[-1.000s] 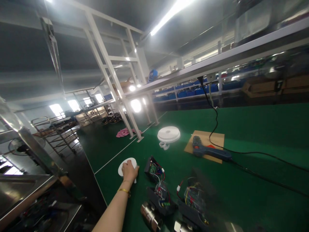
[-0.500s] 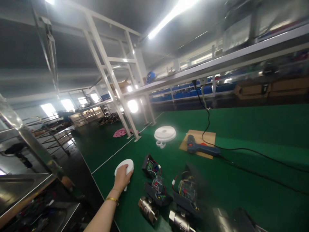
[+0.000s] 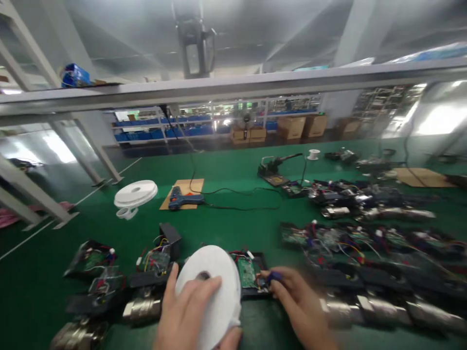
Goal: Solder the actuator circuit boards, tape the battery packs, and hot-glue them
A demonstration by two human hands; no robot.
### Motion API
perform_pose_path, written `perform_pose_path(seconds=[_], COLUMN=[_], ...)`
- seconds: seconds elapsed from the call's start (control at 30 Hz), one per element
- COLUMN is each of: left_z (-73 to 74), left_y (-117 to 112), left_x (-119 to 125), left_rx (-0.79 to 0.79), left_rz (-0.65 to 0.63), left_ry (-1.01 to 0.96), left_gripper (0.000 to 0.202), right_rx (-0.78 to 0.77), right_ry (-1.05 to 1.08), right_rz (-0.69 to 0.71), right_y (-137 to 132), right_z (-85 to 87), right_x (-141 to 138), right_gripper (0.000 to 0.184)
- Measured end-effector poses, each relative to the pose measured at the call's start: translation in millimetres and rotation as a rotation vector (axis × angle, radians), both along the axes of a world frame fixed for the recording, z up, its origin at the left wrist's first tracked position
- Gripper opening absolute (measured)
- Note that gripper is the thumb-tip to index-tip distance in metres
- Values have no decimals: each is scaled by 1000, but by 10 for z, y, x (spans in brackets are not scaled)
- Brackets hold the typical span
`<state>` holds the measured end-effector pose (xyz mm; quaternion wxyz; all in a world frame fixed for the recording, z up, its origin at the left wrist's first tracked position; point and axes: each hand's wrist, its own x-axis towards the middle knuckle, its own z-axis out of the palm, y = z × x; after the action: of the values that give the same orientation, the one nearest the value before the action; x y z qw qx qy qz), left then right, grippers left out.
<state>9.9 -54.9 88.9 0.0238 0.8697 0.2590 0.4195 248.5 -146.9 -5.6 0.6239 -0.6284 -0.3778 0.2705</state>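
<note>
My left hand (image 3: 189, 311) grips a white roll of tape (image 3: 215, 291), held up on edge near the bottom middle of the head view. Beside it, my right hand (image 3: 299, 306) pinches a small dark blue part (image 3: 273, 277) at the edge of a black electronics unit with a green circuit board (image 3: 248, 272). Both hands hover just above the green bench (image 3: 233, 223). The view is blurred by motion.
Several open electronics units with coloured wires and metal valve bodies (image 3: 142, 306) lie along the near edge and to the right. Farther back are a stack of white tape rolls (image 3: 135, 193), a blue glue gun (image 3: 184, 198) on cardboard with a black cord, and a soldering stand (image 3: 273, 170).
The view has swung right along the bench. My left hand has lifted the white roll from the bench's left edge and carried it to the middle. My right hand has come into view.
</note>
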Motion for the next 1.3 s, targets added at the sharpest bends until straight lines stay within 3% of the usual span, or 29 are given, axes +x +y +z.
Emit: perform_pose_path(seconds=[0.1,0.23,0.47,0.67,1.0,1.3], left_z=[-72,-134,-211,-203,-152,-198], left_y=[-66,56,108,106,121,110], left_x=[514,728,778,791,725,751], left_rx=[9,58,39,78,78,16], left_rz=[-75,-6,-3,-25,-45,-87], left_ry=[15,215,342,376,413,375], left_gripper=[37,39,42,42,42,42], right_rx=[59,136,201,230,253,304], right_ry=[17,-33,-254,-312,-366,-462], right_rz=[31,43,32,-24,-16,-22], right_y=[34,32,29,5,8,29], right_z=[107,101,181,279,286,272], right_x=[-52,-89,-117,-134,-140,-173], right_gripper=[30,24,18,18,20,28])
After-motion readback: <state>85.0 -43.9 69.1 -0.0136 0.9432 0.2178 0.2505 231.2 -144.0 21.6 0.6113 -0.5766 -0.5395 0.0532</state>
